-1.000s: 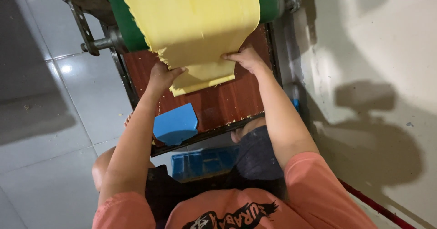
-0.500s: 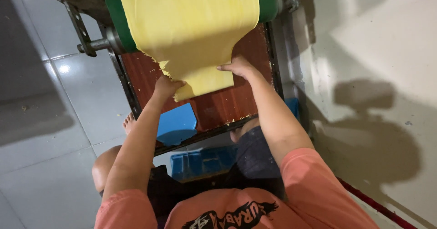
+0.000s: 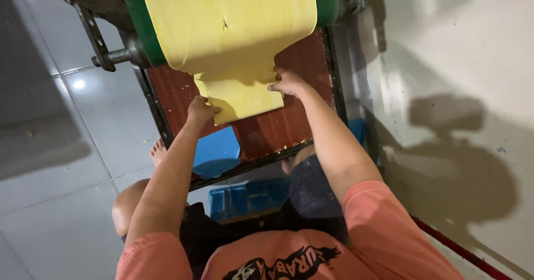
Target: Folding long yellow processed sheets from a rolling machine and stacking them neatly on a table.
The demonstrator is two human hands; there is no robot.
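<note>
The yellow dough sheet (image 3: 233,40) hangs off the green roller (image 3: 136,24), its lower end lying on the reddish-brown board (image 3: 278,127). The left hand (image 3: 201,110) pinches the sheet's lower left corner, and the right hand (image 3: 289,82) grips its right edge. A blue crate (image 3: 250,196) sits below the board.

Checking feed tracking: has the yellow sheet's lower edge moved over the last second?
Yes. The yellow sheet reaches further down the red-brown board, toward the person; both hands hold its lower edge.
</note>
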